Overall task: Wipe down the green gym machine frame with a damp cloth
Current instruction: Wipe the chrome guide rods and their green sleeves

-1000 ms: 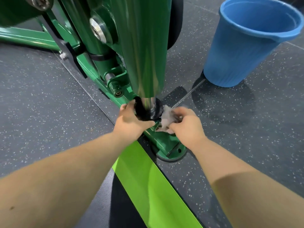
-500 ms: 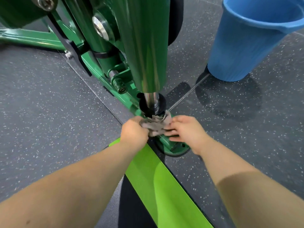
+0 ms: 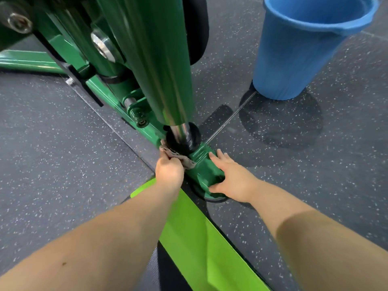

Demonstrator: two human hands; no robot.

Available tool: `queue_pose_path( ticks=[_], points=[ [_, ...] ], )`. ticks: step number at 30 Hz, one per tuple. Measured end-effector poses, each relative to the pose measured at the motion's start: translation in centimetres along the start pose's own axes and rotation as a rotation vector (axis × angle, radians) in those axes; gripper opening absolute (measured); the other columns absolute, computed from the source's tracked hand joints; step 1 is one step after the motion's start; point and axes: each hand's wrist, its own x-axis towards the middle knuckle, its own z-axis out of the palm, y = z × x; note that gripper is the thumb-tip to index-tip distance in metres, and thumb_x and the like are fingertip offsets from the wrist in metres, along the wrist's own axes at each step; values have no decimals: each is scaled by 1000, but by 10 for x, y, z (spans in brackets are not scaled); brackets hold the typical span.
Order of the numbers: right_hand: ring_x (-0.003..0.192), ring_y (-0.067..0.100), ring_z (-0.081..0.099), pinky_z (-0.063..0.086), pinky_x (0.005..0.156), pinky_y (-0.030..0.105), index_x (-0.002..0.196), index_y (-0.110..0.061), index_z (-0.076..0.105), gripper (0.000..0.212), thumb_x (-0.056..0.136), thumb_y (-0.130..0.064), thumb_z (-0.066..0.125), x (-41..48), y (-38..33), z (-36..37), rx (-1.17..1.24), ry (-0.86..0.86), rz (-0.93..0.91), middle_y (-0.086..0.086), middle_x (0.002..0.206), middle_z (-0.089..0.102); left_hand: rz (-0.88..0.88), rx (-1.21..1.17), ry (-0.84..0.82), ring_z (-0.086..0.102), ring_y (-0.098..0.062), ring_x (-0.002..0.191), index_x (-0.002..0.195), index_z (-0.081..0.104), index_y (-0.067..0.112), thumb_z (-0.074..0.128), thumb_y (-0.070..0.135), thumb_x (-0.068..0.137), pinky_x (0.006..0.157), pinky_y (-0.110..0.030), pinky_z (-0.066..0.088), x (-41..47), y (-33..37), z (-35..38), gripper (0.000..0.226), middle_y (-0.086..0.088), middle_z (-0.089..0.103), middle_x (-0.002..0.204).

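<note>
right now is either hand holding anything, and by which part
The left hand grips the cloth by its near end, the rest lying on the frame. The right hand holds nothing; it rests open on the frame's foot.

Glossy green painted metal frame (image 3: 147, 59), polished chrome rod (image 3: 178, 132), ribbed matt blue plastic bucket (image 3: 294, 51), frayed grey cloth (image 3: 184, 159), speckled matt rubber floor (image 3: 63, 143)

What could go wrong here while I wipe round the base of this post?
The cloth, gripped by the left hand, is tucked against the black collar on the chrome rod; if that part slides down, cloth or fingers might get pinched. The right hand rests on the green foot, possibly wet and slippery. The blue bucket stands close enough to knock.
</note>
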Motion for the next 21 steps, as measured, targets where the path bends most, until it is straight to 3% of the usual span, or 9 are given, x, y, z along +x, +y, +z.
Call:
queue_pose_path(
  ticks=[3,7,10,12,14,15,17,19,21],
  points=[
    [152,14,-8,6,124,39,158,-27,5,101,85,-22,75,1,-2,0,-10,-14,18,-1,165,-11,76,156,3,66,-33,99,119,55,23,45,23,52,97,-49,51,-1,-4,2,68,-14,64,121],
    [152,14,-6,7,123,38,158,-26,7,99,85,-14,73,2,-6,-2,-3,-33,49,-1,165,-9,97,308,68,61,-36,93,106,62,1,56,11,82,94,-37,48,-68,31,-1,27,-15,50,119],
    [143,15,33,29,114,28,153,-27,31,82,83,4,60,-1,-9,-13,280,15,99,-11,161,20,193,430,-7,57,-31,100,110,62,-2,54,9,92,89,-24,35,-96,16,5,22,-12,43,127],
    [111,11,60,47,99,27,137,-26,55,60,84,1,54,-6,-6,-15,481,205,143,-14,136,57,264,481,-8,54,-25,98,111,66,5,52,3,90,82,-19,33,-107,13,7,26,-7,46,128],
    [84,9,64,50,77,25,112,-26,67,32,86,-11,57,-10,-1,-20,429,360,193,-15,90,71,332,512,-23,54,-23,103,108,71,19,49,-2,81,81,-21,36,-113,14,9,41,0,57,120],
    [71,9,62,48,66,24,104,-27,68,20,87,-19,60,-11,1,-24,383,358,216,-13,77,69,352,503,-47,57,-23,101,99,72,29,49,0,76,77,-24,39,-115,17,10,44,3,62,111],
    [61,11,62,50,54,23,100,-29,67,13,90,-35,64,-12,-5,-28,387,265,237,-3,82,70,244,351,-103,63,-23,84,84,57,37,55,8,70,67,-27,44,-115,21,15,33,-1,67,97],
    [74,15,69,59,60,26,108,-26,65,22,91,-40,66,-9,-12,-32,509,98,259,1,95,70,102,114,-121,67,-29,77,85,45,42,66,16,62,65,-35,55,-116,27,18,41,-9,66,93],
    [86,20,71,62,75,35,115,-21,64,27,89,-24,71,-5,-19,-31,588,-35,250,8,103,72,80,-22,-145,65,-26,74,91,54,35,68,5,68,63,-30,58,-111,26,13,40,-7,65,88]
  ],
)
